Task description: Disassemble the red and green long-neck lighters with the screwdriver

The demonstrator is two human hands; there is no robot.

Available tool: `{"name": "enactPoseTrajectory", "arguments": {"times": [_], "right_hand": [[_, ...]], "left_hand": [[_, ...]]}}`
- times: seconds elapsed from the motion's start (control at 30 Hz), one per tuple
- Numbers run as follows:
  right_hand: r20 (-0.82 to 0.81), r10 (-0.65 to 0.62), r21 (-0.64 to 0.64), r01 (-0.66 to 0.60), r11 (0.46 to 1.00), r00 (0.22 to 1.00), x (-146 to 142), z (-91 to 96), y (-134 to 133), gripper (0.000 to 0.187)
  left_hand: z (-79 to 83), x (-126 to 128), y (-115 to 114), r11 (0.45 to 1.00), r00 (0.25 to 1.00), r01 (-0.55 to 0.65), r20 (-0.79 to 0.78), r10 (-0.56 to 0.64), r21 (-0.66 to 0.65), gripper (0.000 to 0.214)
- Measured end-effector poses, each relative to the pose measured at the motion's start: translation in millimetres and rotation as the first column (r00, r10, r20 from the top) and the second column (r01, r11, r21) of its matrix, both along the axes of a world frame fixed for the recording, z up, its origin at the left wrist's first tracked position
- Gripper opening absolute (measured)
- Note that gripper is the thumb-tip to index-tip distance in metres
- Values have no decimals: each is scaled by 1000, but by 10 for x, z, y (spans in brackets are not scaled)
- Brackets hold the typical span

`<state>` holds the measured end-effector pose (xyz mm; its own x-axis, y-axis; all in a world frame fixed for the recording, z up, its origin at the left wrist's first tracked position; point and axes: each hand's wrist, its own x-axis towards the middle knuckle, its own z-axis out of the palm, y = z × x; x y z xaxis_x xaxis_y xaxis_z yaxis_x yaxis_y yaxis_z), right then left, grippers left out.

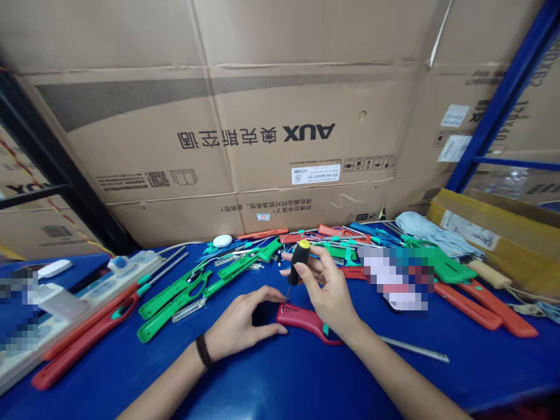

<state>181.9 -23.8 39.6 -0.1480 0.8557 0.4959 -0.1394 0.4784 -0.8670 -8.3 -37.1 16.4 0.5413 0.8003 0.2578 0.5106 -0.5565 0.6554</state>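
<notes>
On the blue tabletop, a red gas lighter (301, 318) lies with its handle end to the left and its metal rod pointing right. My left hand (238, 321) has thumb and index finger at the two sides of that handle end, steadying it. A screwdriver (301, 262) with a black handle and yellow cap is gripped in my right hand (326, 283). It stands nearly upright, its tip down at the handle end beside my left index finger. Whether the tip sits in a screw is too small to tell. My right wrist covers part of the lighter.
Green lighter shells (175, 291) and small parts lie behind my left hand. Red lighters (87, 344) rest by a white power strip (17, 350) at left. More orange lighters (468, 306) and a yellow-taped box (494, 245) are at right. A large carton (258, 105) stands behind.
</notes>
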Motion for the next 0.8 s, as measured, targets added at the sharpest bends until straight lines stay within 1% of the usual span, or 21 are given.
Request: {"name": "enactPoseTrajectory", "arguments": {"times": [0.1,0.37,0.57,0.8], "right_hand": [[34,-6,10,6,1000,999,-6,-6,-12,26],[36,-4,2,4,1000,999,-13,-17,-15,27],[49,-8,7,8,1000,999,-25,-24,-9,27],[66,0,20,-1,1000,998,-27,-23,-6,25]], "left_hand": [[-16,27,3,1000,999,21,-33,-21,-6,37],[-4,24,10,996,992,26,-124,-16,80,36],[-17,18,6,991,989,15,-145,4,130,35],[-21,16,9,992,989,16,-145,3,127,33]]}}
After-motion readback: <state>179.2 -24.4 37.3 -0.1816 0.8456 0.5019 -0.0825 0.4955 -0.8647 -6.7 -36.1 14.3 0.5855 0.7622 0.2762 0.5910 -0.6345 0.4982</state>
